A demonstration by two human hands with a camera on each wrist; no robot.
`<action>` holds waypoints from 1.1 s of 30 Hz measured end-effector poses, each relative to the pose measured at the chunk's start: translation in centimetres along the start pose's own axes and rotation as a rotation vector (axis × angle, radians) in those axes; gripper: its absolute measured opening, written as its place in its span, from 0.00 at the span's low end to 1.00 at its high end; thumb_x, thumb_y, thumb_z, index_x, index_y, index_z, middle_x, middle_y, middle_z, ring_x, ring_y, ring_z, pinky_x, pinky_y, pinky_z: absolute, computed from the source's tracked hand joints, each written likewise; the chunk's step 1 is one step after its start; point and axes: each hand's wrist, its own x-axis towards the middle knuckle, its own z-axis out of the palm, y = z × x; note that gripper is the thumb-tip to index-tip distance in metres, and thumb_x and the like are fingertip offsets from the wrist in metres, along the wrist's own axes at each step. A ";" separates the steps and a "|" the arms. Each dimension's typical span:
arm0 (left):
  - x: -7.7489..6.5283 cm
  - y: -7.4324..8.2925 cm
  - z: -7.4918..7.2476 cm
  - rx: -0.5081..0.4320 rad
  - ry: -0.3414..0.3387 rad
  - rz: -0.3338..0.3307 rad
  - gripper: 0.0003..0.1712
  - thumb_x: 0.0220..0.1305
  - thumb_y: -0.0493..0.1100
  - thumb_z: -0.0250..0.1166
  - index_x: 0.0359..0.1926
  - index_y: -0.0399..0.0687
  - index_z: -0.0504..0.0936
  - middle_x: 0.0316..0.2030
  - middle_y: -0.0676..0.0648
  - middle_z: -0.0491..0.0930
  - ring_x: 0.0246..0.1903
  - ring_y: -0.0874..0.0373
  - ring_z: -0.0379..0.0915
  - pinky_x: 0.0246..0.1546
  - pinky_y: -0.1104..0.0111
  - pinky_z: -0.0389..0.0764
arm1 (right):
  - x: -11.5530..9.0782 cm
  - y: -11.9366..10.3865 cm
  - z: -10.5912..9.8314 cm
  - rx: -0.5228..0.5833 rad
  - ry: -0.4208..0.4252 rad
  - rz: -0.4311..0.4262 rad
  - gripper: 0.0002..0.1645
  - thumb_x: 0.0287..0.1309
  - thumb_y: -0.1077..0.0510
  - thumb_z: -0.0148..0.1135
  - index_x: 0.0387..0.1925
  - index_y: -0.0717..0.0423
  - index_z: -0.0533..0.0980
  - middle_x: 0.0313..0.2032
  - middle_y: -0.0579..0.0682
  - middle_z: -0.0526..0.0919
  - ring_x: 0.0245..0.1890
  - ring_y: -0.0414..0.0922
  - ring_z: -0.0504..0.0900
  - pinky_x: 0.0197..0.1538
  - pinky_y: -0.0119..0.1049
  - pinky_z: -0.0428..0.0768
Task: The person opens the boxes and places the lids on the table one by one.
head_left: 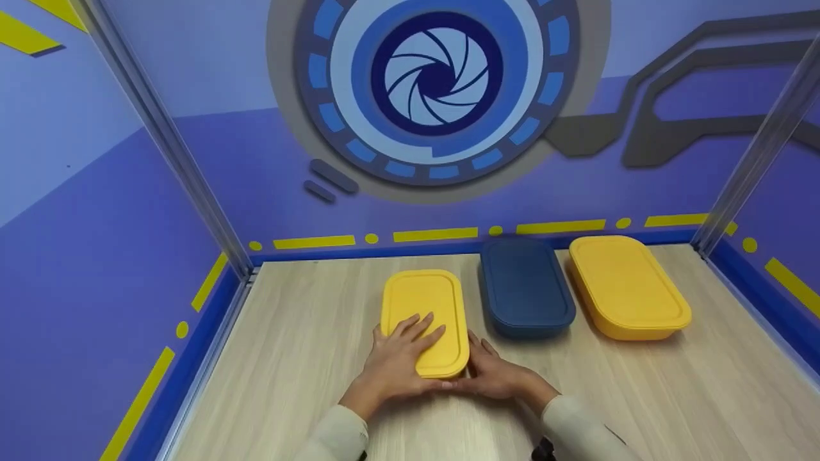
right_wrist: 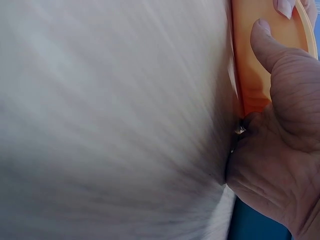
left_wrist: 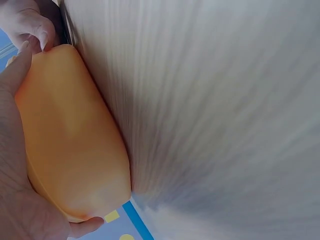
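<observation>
A yellow lidded food container point(head_left: 419, 291) stands on the wooden table between the two hands. My left hand point(head_left: 394, 358) rests across its lid with fingers spread and fairly straight; the thumb lies along the near end. In the left wrist view, the container's orange-yellow side wall point(left_wrist: 70, 125) shows beneath that hand. Around the near right corner, my right hand point(head_left: 493, 374) holds the container, fingers along the right side and thumb point(right_wrist: 265, 45) against the near end. Both thumbs meet there. Some right fingertips are hidden behind the container.
Right of the held container are a dark blue lidded container point(head_left: 526, 282) and a larger yellow one point(head_left: 631, 282). Blue printed panels point(head_left: 224, 173) wall in the back and sides of the wooden table point(head_left: 288, 358), with metal posts point(head_left: 166, 141) at the corners.
</observation>
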 end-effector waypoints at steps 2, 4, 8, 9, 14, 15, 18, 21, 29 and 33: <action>-0.1 0.0 0.0 0.005 -0.003 -0.003 0.61 0.53 0.92 0.56 0.84 0.79 0.55 0.86 0.59 0.52 0.85 0.51 0.51 0.69 0.21 0.58 | -0.1 0.1 0.0 -0.004 -0.002 -0.004 0.68 0.66 0.31 0.68 0.88 0.48 0.38 0.87 0.58 0.32 0.88 0.59 0.27 0.83 0.69 0.30; -0.1 0.1 0.0 0.007 -0.004 -0.005 0.61 0.53 0.92 0.56 0.84 0.79 0.55 0.86 0.59 0.52 0.85 0.51 0.51 0.69 0.21 0.58 | -0.1 0.2 0.1 -0.008 -0.004 -0.007 0.68 0.67 0.31 0.68 0.88 0.50 0.38 0.87 0.59 0.33 0.88 0.61 0.28 0.83 0.69 0.30; -0.2 0.1 0.0 0.005 0.003 -0.003 0.60 0.53 0.93 0.54 0.84 0.79 0.56 0.86 0.59 0.53 0.85 0.50 0.51 0.69 0.21 0.58 | -0.2 0.0 0.0 -0.009 -0.006 -0.007 0.68 0.67 0.31 0.68 0.88 0.51 0.39 0.87 0.60 0.34 0.87 0.63 0.28 0.83 0.70 0.30; -0.2 0.1 0.1 0.007 0.005 -0.001 0.60 0.53 0.93 0.53 0.84 0.80 0.56 0.86 0.59 0.53 0.85 0.50 0.51 0.68 0.20 0.58 | -0.2 0.0 0.0 -0.009 -0.006 -0.006 0.68 0.67 0.31 0.68 0.88 0.51 0.38 0.87 0.60 0.34 0.87 0.62 0.28 0.83 0.70 0.30; -0.2 0.0 0.1 -0.004 0.023 0.002 0.61 0.53 0.93 0.53 0.83 0.79 0.57 0.86 0.59 0.54 0.85 0.50 0.51 0.68 0.20 0.58 | -0.2 -0.2 -0.1 0.000 -0.007 0.004 0.69 0.66 0.30 0.68 0.88 0.49 0.38 0.87 0.60 0.33 0.87 0.61 0.27 0.83 0.69 0.29; -0.3 0.0 0.1 -0.010 0.029 0.000 0.61 0.52 0.93 0.54 0.83 0.78 0.58 0.86 0.58 0.54 0.85 0.51 0.52 0.68 0.20 0.58 | -0.2 -0.2 -0.2 0.000 -0.006 0.005 0.69 0.65 0.31 0.69 0.88 0.49 0.38 0.87 0.60 0.33 0.87 0.62 0.27 0.83 0.69 0.29; -0.4 -0.1 0.2 -0.038 0.051 -0.005 0.62 0.49 0.93 0.57 0.82 0.76 0.62 0.85 0.57 0.56 0.85 0.52 0.54 0.68 0.19 0.57 | -0.3 -0.1 -0.1 0.001 -0.006 0.007 0.68 0.65 0.32 0.70 0.88 0.50 0.39 0.87 0.61 0.33 0.87 0.62 0.28 0.83 0.69 0.29; -0.5 -0.1 0.3 -0.052 0.071 -0.013 0.62 0.48 0.93 0.58 0.81 0.76 0.64 0.84 0.57 0.58 0.84 0.52 0.55 0.68 0.18 0.57 | -0.2 -0.1 0.0 -0.001 -0.002 0.004 0.68 0.65 0.33 0.70 0.88 0.51 0.39 0.87 0.61 0.33 0.87 0.62 0.28 0.83 0.69 0.29; -0.5 -0.1 0.7 0.011 0.128 0.018 0.58 0.54 0.92 0.54 0.80 0.73 0.67 0.83 0.57 0.62 0.83 0.53 0.60 0.68 0.19 0.58 | -0.2 -0.1 0.1 -0.015 0.018 -0.006 0.68 0.66 0.30 0.67 0.88 0.51 0.38 0.87 0.62 0.34 0.88 0.62 0.29 0.83 0.69 0.30; -0.4 0.0 0.7 0.016 0.158 0.027 0.59 0.54 0.93 0.54 0.79 0.69 0.70 0.81 0.56 0.65 0.81 0.54 0.63 0.68 0.20 0.58 | -0.2 -0.2 0.1 -0.012 0.022 -0.004 0.69 0.67 0.30 0.67 0.87 0.54 0.37 0.86 0.65 0.34 0.87 0.63 0.30 0.83 0.69 0.30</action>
